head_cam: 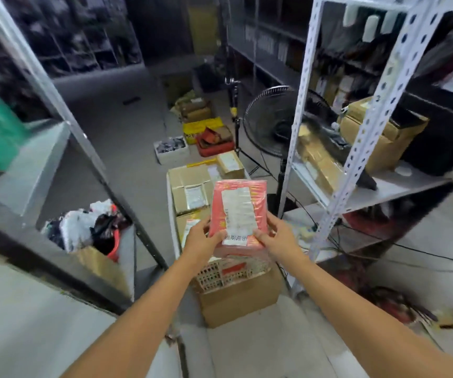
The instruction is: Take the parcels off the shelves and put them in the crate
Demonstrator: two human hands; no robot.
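A flat red parcel wrapped in shiny plastic, with a white shipping label on top, is held out in front of me. My left hand grips its near left corner and my right hand grips its near right corner. Directly under the parcel sits a white lattice crate holding red and white items, resting on a brown cardboard box. The white metal shelf rack on the right carries cardboard parcels.
A white bin full of cardboard boxes stands on the floor just beyond the crate. A black standing fan is beside the right rack. A dark shelf frame is on the left with a bag-filled box. More bins line the aisle.
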